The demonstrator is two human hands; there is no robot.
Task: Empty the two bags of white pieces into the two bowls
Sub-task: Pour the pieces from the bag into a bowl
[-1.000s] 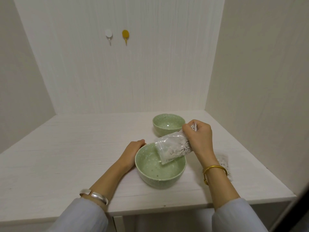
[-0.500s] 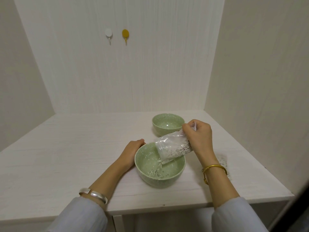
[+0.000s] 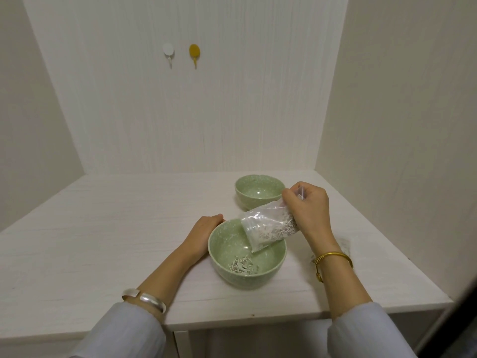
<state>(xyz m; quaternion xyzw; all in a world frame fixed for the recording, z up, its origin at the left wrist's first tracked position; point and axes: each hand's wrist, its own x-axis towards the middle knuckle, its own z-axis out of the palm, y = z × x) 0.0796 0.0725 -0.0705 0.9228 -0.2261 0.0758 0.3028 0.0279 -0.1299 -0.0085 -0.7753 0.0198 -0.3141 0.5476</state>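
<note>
The right hand [image 3: 307,213] gripped a clear plastic bag of small white stick-like pieces [image 3: 267,227] by its upper end, fingers curled round the bunched plastic. The bag slanted down and to the left of that hand, its open mouth dipping over the near pale green speckled ceramic bowl [image 3: 247,254]. A small heap of white pieces [image 3: 241,266] lay on the bottom of that bowl, below the bag's mouth, while many more remained inside the bag close to the fingers.

The left hand [image 3: 204,232] rested against the outer left wall of the near bowl, its fingers wrapped round the side and its thumb near the rim. A second pale green speckled bowl [image 3: 259,192] stood just beyond the right hand, holding no pieces that showed. Both bowls stood on the white wood-grain table [image 3: 103,228]. Behind the right wrist, something lay blurred on the table; what it was could not be told.
</note>
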